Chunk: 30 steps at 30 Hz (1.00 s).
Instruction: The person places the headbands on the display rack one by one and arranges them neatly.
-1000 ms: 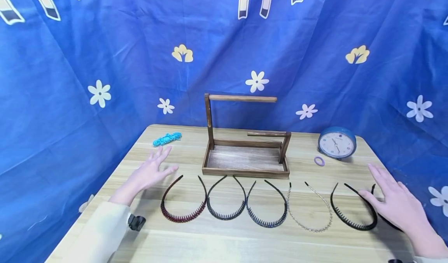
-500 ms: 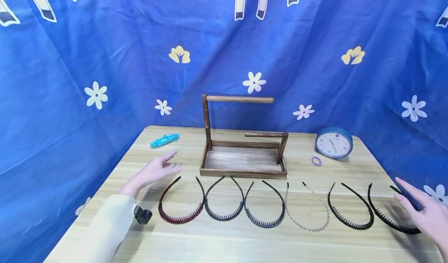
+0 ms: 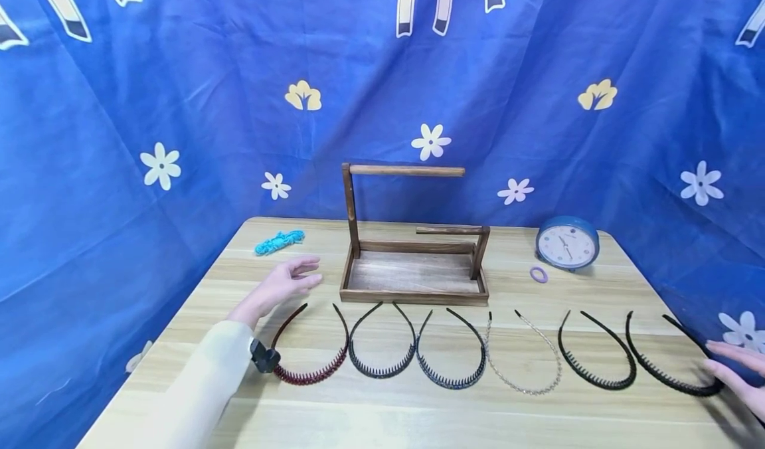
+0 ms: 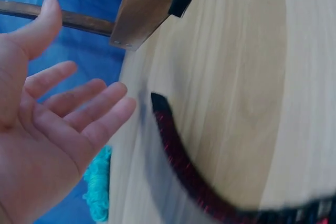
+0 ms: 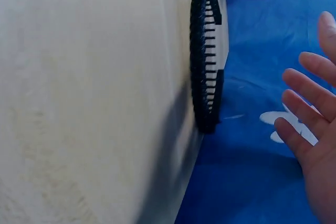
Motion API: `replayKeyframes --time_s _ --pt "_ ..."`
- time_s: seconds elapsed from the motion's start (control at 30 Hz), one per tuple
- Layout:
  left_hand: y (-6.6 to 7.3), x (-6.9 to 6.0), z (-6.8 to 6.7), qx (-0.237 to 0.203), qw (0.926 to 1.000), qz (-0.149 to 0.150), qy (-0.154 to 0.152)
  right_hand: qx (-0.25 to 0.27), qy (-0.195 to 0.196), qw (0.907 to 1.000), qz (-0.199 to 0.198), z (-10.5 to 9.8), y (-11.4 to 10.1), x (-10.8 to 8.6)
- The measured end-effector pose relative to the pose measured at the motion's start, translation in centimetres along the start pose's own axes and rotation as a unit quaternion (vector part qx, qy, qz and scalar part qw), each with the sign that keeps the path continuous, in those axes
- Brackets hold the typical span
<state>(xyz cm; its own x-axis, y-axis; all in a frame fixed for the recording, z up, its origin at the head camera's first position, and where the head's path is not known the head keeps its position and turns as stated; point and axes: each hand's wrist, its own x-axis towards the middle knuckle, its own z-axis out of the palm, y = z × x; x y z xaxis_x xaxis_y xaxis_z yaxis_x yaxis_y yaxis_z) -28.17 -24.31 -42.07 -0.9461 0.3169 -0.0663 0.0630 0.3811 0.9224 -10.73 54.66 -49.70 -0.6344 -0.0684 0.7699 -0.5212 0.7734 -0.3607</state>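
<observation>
My left hand (image 3: 281, 291) hovers above the table with fingers spread and nothing held, just behind the dark red toothed headband (image 3: 311, 377). In the left wrist view the palm (image 4: 47, 145) is empty, and the red headband (image 4: 181, 171) lies beside it. At the far right my right hand (image 3: 741, 368) is partly out of the head view, close to the rightmost black headband (image 3: 675, 384). The right wrist view shows that hand (image 5: 315, 124) with straight, parted fingers, apart from the black headband (image 5: 199, 56).
Between them lie two dark toothed headbands (image 3: 382, 373) (image 3: 451, 384), a beaded one (image 3: 532, 392) and a black one (image 3: 603, 385). Behind are a wooden stand with a tray (image 3: 412, 296), a blue clock (image 3: 568, 244), a purple ring (image 3: 538, 275) and a turquoise bundle (image 3: 279, 242).
My right hand has moved right, from over the rightmost headband towards the frame edge, uncovering the headband. My left hand has moved slightly right and nearer the red headband.
</observation>
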Motion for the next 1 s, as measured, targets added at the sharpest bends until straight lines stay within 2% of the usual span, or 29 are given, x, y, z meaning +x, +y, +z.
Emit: replayKeyframes --time_s 0.13,0.37,0.57,0.67,0.83,1.0 --pt "-0.3 0.7 0.7 -0.041 0.9992 -0.002 -0.001 0.020 -0.005 0.9997 0.016 0.1 0.5 -0.7" --pt "-0.4 2.0 1.8 -0.088 0.9958 -0.016 -0.019 0.036 -0.022 0.9991 0.009 0.4 -1.0 -0.8" --pt "-0.6 2.6 2.6 -0.129 0.9909 -0.032 -0.020 0.034 -0.041 0.9972 0.053 0.8 -2.3 -1.1" --pt "-0.7 2.8 2.9 -0.148 0.9881 -0.034 -0.023 0.029 -0.055 0.9975 0.034 0.9 -2.3 -1.2" --pt "-0.8 3.2 3.4 -0.164 0.9859 -0.026 -0.023 0.038 -0.081 0.9958 -0.021 1.1 -1.9 -1.0" --pt "-0.8 3.7 3.7 -0.175 0.9837 -0.033 -0.020 0.007 -0.112 0.9934 -0.026 1.2 -1.8 -0.8"
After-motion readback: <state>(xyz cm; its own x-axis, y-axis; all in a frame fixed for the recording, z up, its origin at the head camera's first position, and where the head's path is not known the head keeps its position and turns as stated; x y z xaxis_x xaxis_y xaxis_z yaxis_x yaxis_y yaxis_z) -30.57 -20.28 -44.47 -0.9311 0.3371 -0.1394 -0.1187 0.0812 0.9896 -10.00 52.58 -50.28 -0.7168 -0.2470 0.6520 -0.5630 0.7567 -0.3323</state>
